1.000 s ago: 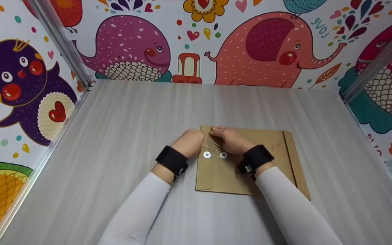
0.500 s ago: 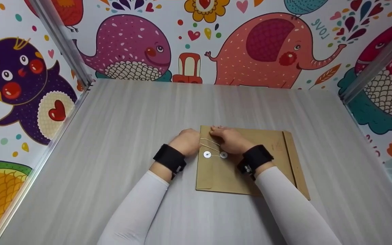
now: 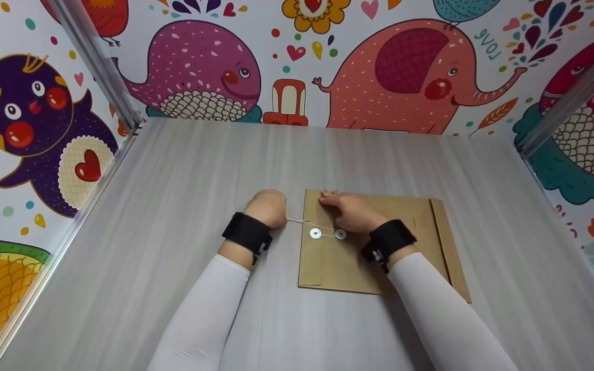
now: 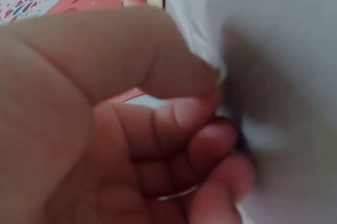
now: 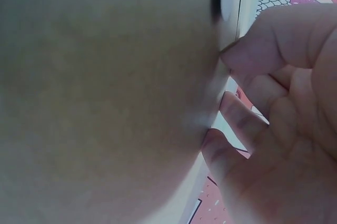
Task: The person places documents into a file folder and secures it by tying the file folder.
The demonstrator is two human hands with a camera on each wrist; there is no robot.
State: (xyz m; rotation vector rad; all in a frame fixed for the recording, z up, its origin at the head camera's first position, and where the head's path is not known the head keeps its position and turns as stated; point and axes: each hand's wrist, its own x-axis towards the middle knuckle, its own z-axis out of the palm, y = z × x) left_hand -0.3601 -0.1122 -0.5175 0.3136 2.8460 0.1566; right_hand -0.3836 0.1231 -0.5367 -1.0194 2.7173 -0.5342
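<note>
A brown kraft document envelope lies flat, with two white button discs, a left disc and a right disc. From the right disc a thin string runs left past the envelope's edge. My left hand pinches that string, off the left side of the envelope. In the left wrist view the thumb and curled index finger meet, the string between them. Upon the envelope's upper left part rests my right hand. Its fingertips press the paper in the right wrist view.
The envelope lies on a pale wood-grain table. Printed cartoon wall panels stand behind and at both sides, with a metal post at the left corner and another post at the right.
My left hand has moved left, away from the envelope's edge, drawing the string with it. The string's loop has narrowed into a nearly straight line. The right hand has stayed in place.
</note>
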